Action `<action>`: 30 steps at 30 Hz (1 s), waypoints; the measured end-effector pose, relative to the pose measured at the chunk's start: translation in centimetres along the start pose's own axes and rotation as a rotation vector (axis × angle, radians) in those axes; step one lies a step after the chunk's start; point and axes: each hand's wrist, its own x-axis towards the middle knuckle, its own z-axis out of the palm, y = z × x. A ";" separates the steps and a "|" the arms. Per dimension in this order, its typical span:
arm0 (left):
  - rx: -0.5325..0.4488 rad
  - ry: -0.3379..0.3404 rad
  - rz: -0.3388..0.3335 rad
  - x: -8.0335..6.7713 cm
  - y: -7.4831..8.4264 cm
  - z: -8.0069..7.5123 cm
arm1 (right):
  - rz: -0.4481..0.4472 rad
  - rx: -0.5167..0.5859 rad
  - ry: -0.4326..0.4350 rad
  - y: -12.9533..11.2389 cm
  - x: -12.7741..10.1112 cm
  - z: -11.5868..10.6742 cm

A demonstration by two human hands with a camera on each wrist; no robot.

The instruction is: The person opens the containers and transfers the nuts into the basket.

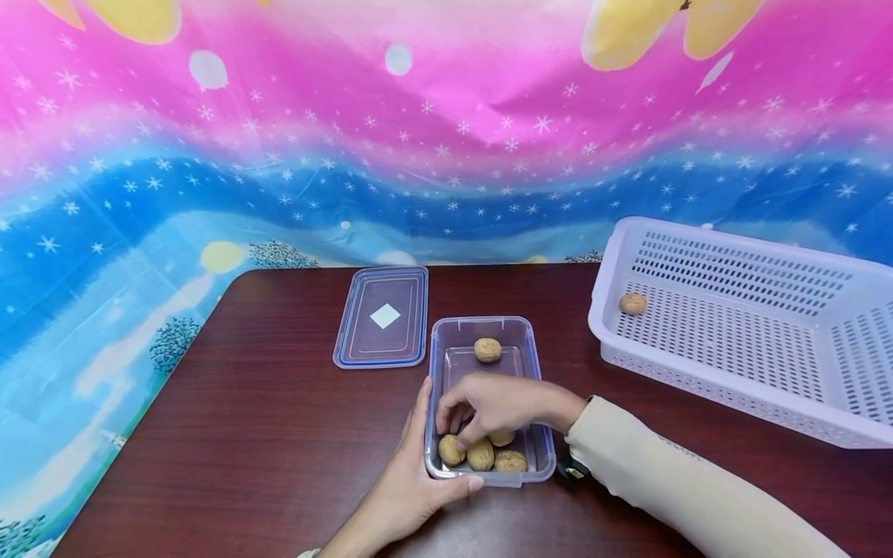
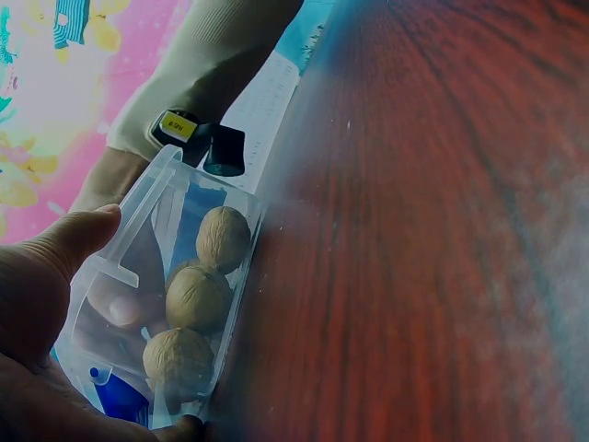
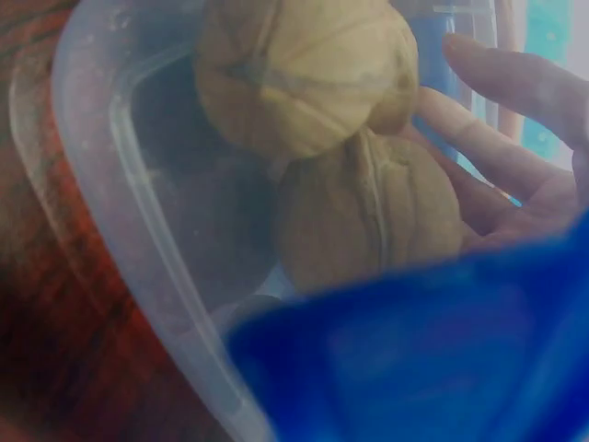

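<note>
A clear plastic box (image 1: 486, 324) stands on the table with several walnuts (image 1: 511, 461) grouped at its near end. One more walnut (image 1: 487, 349) lies near its far end. My left hand (image 1: 408, 484) grips the box at the near left corner, fingers along the left wall and thumb at the front rim. My right hand (image 1: 491, 403) reaches down inside the box, its fingertips right at the near-left walnut (image 1: 452, 451). In the right wrist view the right fingers (image 3: 497, 152) are spread apart beside the walnuts, seen through the box wall.
A clear lid (image 1: 382, 341) with a blue edge and a white diamond label lies left of the box. At the right stands a white perforated basket (image 1: 732, 325) with one walnut (image 1: 633, 303) in it. A patterned cloth (image 1: 446, 139) hangs behind the table.
</note>
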 end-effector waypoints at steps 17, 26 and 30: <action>0.008 -0.003 0.007 0.0 0.0 -0.1 | 0.070 -0.075 -0.030 -0.3 0.0 0.7; 0.015 0.002 -0.002 0.1 0.1 0.0 | 0.100 -0.116 -0.008 -0.4 -0.1 1.0; 0.013 0.001 -0.001 0.0 0.1 0.0 | 0.109 -0.134 0.000 -0.5 -0.1 1.0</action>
